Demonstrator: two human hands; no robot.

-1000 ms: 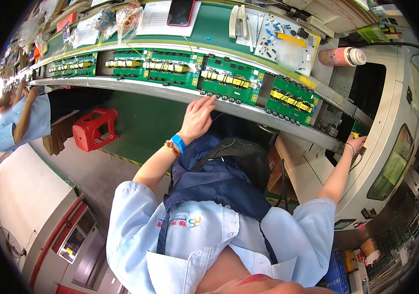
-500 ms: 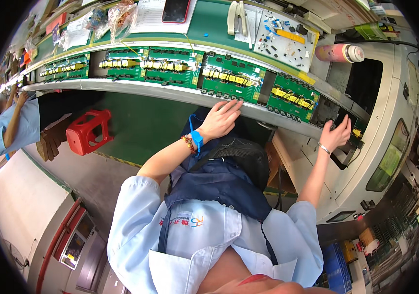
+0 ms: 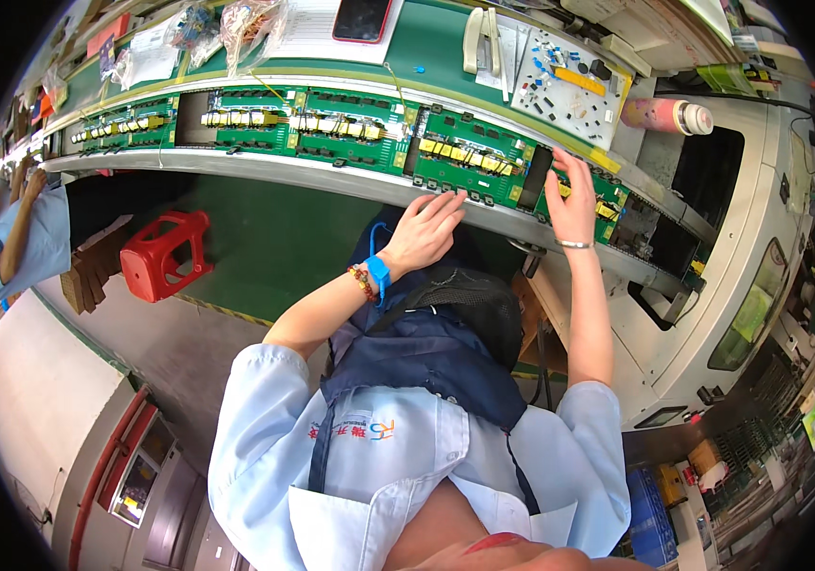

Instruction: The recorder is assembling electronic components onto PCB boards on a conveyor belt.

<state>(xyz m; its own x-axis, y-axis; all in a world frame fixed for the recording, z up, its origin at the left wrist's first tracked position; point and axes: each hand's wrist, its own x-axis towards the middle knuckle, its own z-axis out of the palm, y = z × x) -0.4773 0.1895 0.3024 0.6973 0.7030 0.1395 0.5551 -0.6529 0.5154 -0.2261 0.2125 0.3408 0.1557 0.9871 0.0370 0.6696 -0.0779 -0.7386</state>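
Note:
A row of green circuit boards with yellow-wrapped parts lies along a metal conveyor rail [image 3: 265, 164] in front of me. My left hand [image 3: 424, 231] rests at the rail's near edge, its fingers stretched out beside the black parts on one circuit board [image 3: 450, 173]. Over the rightmost circuit board [image 3: 607, 228] is my right hand [image 3: 571, 202], with fingers apart and nothing visible in them. It covers the left part of that board, so whether the fingertips touch it I cannot tell. A dark gap separates these two boards.
Beyond the rail, a white tray [image 3: 569, 95] holds small loose components, near a phone [image 3: 362, 19] and a pink bottle [image 3: 666, 115]. A pale machine [image 3: 769, 209] stands at the right. A red stool [image 3: 168, 255] and another person [image 3: 22, 233] are at the left.
My right hand has moved left, from the machine's opening to the rightmost board. My left hand stays at the rail's edge. The view has shifted slightly.

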